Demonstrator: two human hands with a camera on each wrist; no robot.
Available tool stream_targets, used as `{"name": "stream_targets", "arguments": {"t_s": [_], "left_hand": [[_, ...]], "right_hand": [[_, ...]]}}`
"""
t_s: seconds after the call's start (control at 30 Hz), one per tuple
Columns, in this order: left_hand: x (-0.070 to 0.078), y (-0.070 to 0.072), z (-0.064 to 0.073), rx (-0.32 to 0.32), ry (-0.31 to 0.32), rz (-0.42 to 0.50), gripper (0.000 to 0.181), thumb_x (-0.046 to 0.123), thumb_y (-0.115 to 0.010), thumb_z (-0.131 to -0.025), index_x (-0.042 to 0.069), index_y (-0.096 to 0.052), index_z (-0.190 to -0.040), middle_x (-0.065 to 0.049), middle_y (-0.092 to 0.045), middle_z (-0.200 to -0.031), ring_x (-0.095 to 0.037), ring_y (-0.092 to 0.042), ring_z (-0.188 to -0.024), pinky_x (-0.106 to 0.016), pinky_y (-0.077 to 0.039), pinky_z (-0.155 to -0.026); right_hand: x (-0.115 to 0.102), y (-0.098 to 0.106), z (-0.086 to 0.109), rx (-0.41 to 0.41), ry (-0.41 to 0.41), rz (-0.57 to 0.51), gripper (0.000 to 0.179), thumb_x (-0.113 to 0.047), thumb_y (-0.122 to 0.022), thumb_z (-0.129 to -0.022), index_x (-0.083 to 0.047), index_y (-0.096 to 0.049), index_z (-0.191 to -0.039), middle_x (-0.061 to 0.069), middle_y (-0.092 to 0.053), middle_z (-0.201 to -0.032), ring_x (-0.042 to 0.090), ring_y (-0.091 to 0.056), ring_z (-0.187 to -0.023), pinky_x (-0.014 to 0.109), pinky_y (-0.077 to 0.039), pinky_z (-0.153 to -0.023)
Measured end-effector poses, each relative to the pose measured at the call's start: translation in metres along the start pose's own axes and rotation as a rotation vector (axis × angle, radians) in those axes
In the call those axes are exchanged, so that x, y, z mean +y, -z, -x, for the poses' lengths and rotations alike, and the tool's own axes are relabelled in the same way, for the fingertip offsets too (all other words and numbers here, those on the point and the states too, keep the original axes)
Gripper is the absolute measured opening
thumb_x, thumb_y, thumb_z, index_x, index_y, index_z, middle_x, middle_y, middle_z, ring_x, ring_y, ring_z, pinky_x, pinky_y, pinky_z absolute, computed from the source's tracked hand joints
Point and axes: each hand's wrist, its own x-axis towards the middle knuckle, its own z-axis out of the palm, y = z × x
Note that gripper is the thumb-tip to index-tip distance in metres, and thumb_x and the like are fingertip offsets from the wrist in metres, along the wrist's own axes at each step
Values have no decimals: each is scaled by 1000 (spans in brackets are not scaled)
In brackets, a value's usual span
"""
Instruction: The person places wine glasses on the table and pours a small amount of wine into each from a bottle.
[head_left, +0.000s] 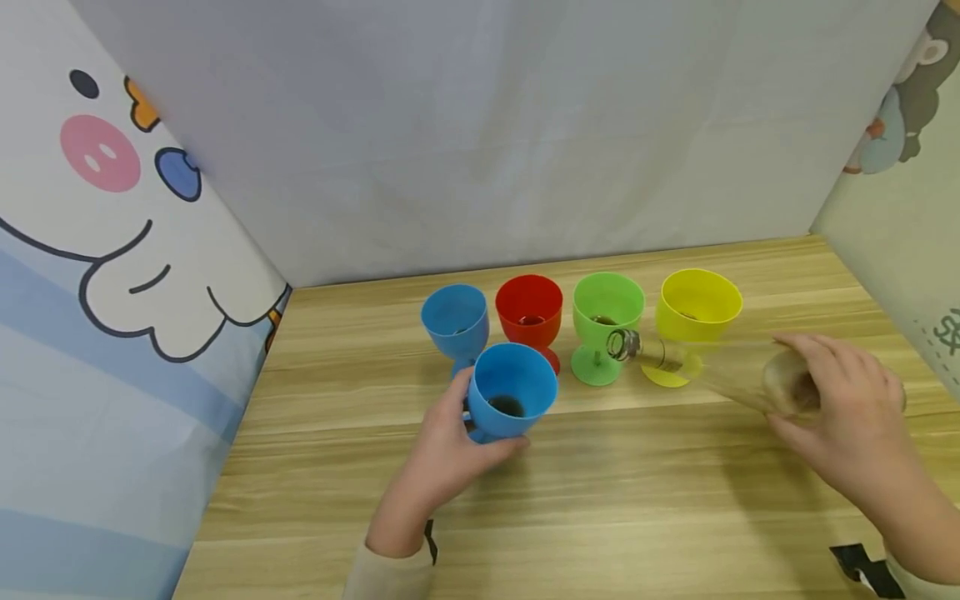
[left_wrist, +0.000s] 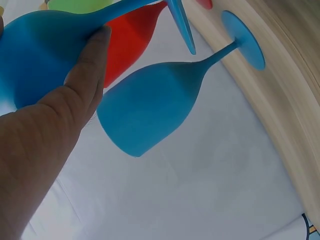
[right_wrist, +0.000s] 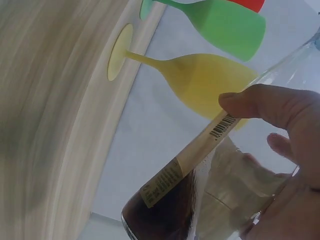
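Observation:
My left hand (head_left: 438,458) grips a blue plastic goblet (head_left: 489,387), which has some dark liquid at its bottom. In the left wrist view, a finger lies along this goblet's bowl. My right hand (head_left: 855,417) holds a clear glass bottle (head_left: 723,362) tilted nearly on its side, with its mouth towards the left. Dark liquid pools near the bottle's base in the right wrist view, beside a paper label (right_wrist: 167,180) with a barcode. The bottle's neck is in front of the green goblet (head_left: 609,300) and the yellow goblet (head_left: 697,308) in the head view.
Along the back of the wooden table (head_left: 315,417) stand another blue goblet (head_left: 453,317), a red goblet (head_left: 528,300), the green one and the yellow one. Dark liquid shows inside several of them. A pale cloth wall (head_left: 487,142) rises behind; printed panels flank both sides.

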Motion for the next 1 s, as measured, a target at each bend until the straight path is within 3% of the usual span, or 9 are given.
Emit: {"name": "stream_targets", "arguments": {"t_s": [0.27,0.43,0.6,0.77,0.83,1.0], "left_hand": [[-3,6,3,38,21,28,86,16,-92,-75,15,-44,-147,-1,-54,-141,-30,-50,-128,-53,-52,-93],[-8,12,6,80,33,47,87,14,-92,-75,15,-44,-147,-2,-54,-141,-33,-50,-128,-57,-51,-94],[-12,20,9,111,54,48,88,16,-93,-74,14,-43,-146,-3,-54,-141,-33,-50,-128,-57,-50,-95],[-17,28,11,132,64,49,87,16,-92,-76,14,-43,-147,-4,-53,-141,-33,-50,-128,-57,-49,-97],[-19,31,12,149,68,51,86,16,-92,-77,15,-43,-147,-4,-53,-141,-33,-50,-128,-57,-48,-98],[-26,42,13,204,85,58,85,16,-91,-78,14,-42,-148,-7,-52,-142,-34,-50,-129,-58,-46,-100]], "right_hand": [[4,-1,1,29,-27,-60,97,11,-89,-48,-4,-52,-136,29,-52,-125,54,-43,-111,72,-22,-85],[7,-1,0,58,-49,-131,95,12,-88,-47,1,-53,-135,30,-54,-122,52,-44,-107,70,-22,-90],[10,0,1,84,-54,-178,96,13,-88,-47,3,-54,-136,31,-56,-119,50,-47,-103,62,-30,-90],[11,2,2,86,-100,-213,95,13,-90,-50,4,-53,-137,28,-56,-120,45,-47,-104,27,-28,-94],[11,3,2,75,-131,-224,95,13,-90,-53,4,-51,-138,28,-55,-121,44,-47,-106,19,-24,-97],[11,4,0,32,-218,-253,95,12,-89,-61,2,-44,-144,29,-50,-131,47,-43,-115,43,-25,-111]]}}
